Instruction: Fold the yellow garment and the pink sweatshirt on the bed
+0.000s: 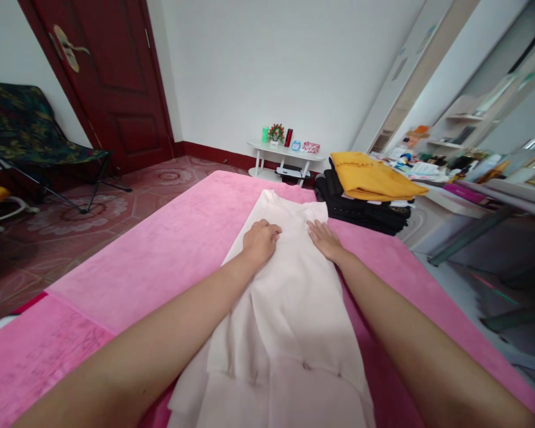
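A cream-white garment (303, 297), maybe a dress or long top, lies lengthwise in front of me, with soft folds down its middle and small dark marks lower down. My left hand (261, 242) is closed at its upper left part, fingers curled against the cloth; the fingertips are partly hidden. On the upper right edge of the garment, my right hand (324, 239) rests flat, its fingers stretched out and slightly apart. Beneath everything is a pink bed cover (169, 232).
Folded clothes, a yellow one (370, 175) atop a black stack (365, 211), sit at the bed's far right corner. Behind stands a small white table (285, 153) with ornaments. A cluttered desk (446, 193) is on the right, a folding chair (40, 137) and red door (116, 77) left.
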Demonstrator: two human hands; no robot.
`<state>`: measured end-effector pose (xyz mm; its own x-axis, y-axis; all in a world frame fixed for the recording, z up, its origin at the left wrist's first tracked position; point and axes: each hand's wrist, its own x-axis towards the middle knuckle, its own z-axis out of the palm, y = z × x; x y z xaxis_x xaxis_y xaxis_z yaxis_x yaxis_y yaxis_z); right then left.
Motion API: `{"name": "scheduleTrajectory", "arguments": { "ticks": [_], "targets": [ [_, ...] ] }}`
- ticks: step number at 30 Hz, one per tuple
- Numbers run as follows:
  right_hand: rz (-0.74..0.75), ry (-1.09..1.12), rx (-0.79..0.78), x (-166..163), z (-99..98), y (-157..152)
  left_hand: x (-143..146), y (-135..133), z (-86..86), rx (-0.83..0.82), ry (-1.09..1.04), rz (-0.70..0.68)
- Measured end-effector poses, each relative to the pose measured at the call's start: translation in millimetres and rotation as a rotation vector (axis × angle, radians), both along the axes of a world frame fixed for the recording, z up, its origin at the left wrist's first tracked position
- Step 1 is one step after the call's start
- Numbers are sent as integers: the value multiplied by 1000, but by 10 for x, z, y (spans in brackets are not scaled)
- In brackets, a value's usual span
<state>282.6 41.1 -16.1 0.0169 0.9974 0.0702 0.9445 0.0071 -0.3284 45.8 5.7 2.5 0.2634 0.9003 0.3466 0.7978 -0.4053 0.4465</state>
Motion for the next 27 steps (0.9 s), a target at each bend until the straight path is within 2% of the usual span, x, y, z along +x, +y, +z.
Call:
{"name": "scheduleTrajectory", "arguments": {
  "ticks": [6,9,12,14,16,19,21,27],
  "targets": [
    [108,-33,2,44,34,-897,20,-135,41,121,18,-75],
    [230,-26,15,82,96,-1419,16,-288,87,144,-26,-237],
    [362,40,75,82,219,-1930,-69,-511,192,18,-216,-483],
    [419,95,132,43,328,-2234,-185,-705,321,-106,-337,-641],
    [461,121,157,-21,447,-2486,-336,-918,491,-236,-352,-787],
    [568,118,139,-117,606,-2736,-559,-1205,734,-426,-246,-976],
    [633,125,113,-162,678,-2812,-657,-1342,822,-477,-199,-1050],
    [634,223,92,-288,732,-2774,-704,-1502,809,-326,-110,-1031]
  ]
}}
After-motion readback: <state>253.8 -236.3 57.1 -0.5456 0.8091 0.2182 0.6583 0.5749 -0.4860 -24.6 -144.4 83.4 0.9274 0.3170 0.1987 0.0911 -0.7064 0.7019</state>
